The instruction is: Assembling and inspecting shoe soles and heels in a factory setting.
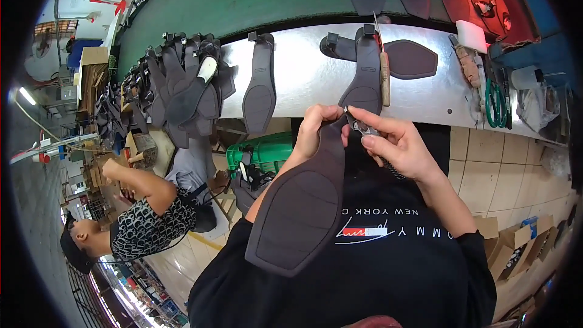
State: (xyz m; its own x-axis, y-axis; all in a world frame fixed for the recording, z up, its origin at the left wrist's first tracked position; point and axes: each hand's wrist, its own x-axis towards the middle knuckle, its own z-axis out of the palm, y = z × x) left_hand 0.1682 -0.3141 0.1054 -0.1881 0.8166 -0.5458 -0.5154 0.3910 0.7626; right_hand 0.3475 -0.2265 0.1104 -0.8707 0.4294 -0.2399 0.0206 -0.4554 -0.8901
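My left hand (317, 129) is closed on the narrow end of a dark brown shoe sole (297, 215), whose broad, stitched-looking front hangs down before my black shirt. In my right hand (398, 146) is a small metal hand tool, plier-like (362, 129), its tip against the sole's narrow end beside my left fingers. Just beyond my hands, another heeled sole (363, 82) lies on the metal bench, with a wooden-handled awl or knife (384, 73) along its right edge. Further soles lie behind it, one pointing right (413, 59).
A single sole (260, 94) and a heap of soles (182, 79) lie left on the metal bench (297, 79). Finished-looking shoes stand on the green belt (273, 3). Green-handled scissors (495, 103) lie right. A co-worker (146, 212) sits left near a green crate (261, 152).
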